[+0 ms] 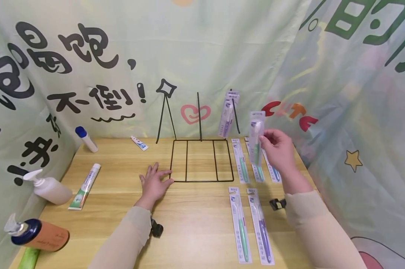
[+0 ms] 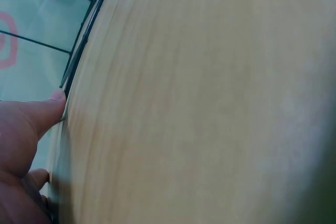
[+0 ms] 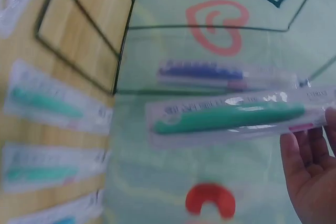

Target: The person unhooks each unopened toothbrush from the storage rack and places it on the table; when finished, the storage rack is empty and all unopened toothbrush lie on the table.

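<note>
My right hand (image 1: 279, 147) pinches a packaged toothbrush (image 1: 256, 138) by its edge, upright above the table. The right wrist view shows the green handle of this toothbrush (image 3: 226, 116) through clear plastic. A purple toothbrush pack (image 1: 227, 116) hangs on the right prong of a black wire rack (image 1: 202, 181), to the left of the held pack. My left hand (image 1: 154, 185) rests at the rack's front left corner, its fingers spread. In the left wrist view the thumb (image 2: 44, 111) touches the dark wire.
Right of the rack base lie several packs, one being a green toothbrush (image 1: 240, 160). Nearer are another green toothbrush (image 1: 240, 226) and a purple toothbrush (image 1: 261, 228). At left are toothpaste tubes (image 1: 85, 186), a white pump bottle (image 1: 52, 189), an orange pump bottle (image 1: 51, 235) and a blue-capped bottle (image 1: 87, 139).
</note>
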A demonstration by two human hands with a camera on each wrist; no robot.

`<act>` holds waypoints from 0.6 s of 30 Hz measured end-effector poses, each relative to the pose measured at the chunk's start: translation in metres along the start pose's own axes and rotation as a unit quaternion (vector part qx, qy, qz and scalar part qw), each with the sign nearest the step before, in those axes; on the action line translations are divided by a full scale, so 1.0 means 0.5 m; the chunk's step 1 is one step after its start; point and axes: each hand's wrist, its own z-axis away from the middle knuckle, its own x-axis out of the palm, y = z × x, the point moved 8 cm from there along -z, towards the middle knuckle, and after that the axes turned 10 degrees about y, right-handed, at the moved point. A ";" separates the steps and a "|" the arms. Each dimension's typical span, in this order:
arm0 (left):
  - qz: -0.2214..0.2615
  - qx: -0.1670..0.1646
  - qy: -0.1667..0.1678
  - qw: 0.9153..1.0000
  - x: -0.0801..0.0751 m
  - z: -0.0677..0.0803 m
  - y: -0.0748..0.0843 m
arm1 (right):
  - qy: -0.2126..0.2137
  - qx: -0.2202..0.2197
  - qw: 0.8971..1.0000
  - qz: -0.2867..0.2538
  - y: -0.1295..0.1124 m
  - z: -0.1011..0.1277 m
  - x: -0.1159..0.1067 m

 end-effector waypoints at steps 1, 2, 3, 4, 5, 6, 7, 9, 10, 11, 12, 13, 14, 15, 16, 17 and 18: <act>0.001 0.000 0.001 1.000 0.000 0.000 -0.001 | -0.010 0.004 1.000 0.006 0.012 0.010 -0.015; 0.000 0.000 0.002 1.000 0.001 0.001 -0.001 | -0.025 0.011 1.000 0.011 0.028 0.022 -0.029; 0.001 0.000 0.003 1.000 0.001 0.002 -0.002 | -0.041 0.019 0.999 0.015 0.046 0.035 -0.043; 0.002 0.000 0.003 1.000 0.001 0.002 -0.002 | -0.060 0.029 0.998 0.022 0.066 0.050 -0.056; 0.003 0.001 0.003 1.000 0.001 0.003 -0.002 | -0.079 0.036 0.996 0.030 0.089 0.066 -0.069; 0.003 0.001 0.003 1.000 0.002 0.003 -0.002 | -0.101 0.048 0.993 0.039 0.112 0.085 -0.082; 0.003 0.000 0.002 1.000 0.003 0.003 -0.002 | -0.122 0.060 0.990 0.048 0.136 0.104 -0.094; 0.002 0.001 0.000 1.000 0.003 0.003 0.000 | -0.150 0.082 0.983 0.067 0.184 0.142 -0.119; 0.002 0.002 0.000 1.000 0.003 0.002 0.000 | -0.163 0.100 0.979 0.074 0.209 0.161 -0.129; 0.001 0.002 -0.001 1.000 0.003 0.002 0.000 | -0.174 0.118 0.975 0.077 0.233 0.180 -0.138; 0.001 0.002 -0.001 1.000 0.003 0.002 0.000 | -0.183 0.142 0.970 0.078 0.255 0.199 -0.145; 0.000 0.002 -0.001 1.000 0.003 0.001 0.000 | -0.190 0.165 0.964 0.080 0.276 0.217 -0.151; -0.001 0.003 -0.001 1.000 0.002 0.001 0.001 | -0.196 0.185 0.960 0.077 0.293 0.234 -0.154; -0.002 0.003 -0.002 1.000 0.002 0.001 0.001 | -0.201 0.204 0.955 0.080 0.308 0.248 -0.156; -0.002 0.003 -0.002 1.000 0.002 0.001 0.001 | -0.204 0.220 0.951 0.081 0.320 0.261 -0.156; -0.002 0.003 -0.003 1.000 0.003 0.001 0.001 | -0.207 0.227 0.948 0.084 0.329 0.271 -0.154; -0.002 0.003 -0.003 1.000 0.003 0.001 0.002 | -0.208 0.231 0.946 0.090 0.335 0.278 -0.152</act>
